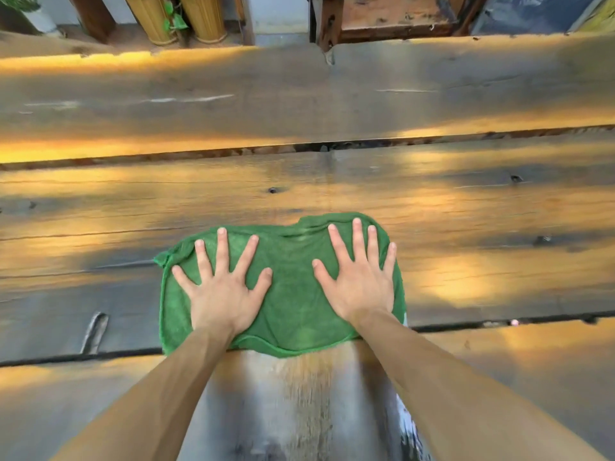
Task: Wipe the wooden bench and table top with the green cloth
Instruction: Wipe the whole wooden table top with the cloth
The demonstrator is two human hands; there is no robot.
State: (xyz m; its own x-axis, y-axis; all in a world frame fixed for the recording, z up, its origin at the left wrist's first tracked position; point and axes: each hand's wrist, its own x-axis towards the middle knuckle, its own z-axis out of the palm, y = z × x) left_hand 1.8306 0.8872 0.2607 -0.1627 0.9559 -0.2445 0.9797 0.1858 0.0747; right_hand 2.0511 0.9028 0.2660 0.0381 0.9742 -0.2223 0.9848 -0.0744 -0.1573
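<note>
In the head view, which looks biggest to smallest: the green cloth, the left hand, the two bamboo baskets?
1. Green cloth: clearly largest.
2. Left hand.
3. Bamboo baskets: each looks smaller, but they are cut off and farther away, so unsure.

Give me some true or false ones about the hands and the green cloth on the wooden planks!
1. Both hands lie flat on the green cloth. True: the left hand and right hand press it with spread fingers.
2. The cloth is rolled into a ball. False: it is spread out flat.
3. The cloth lies on the wooden planks. True.
4. The right hand holds a spray bottle. False: it only presses on the cloth.
5. Two woven baskets stand beyond the planks. True.
</note>
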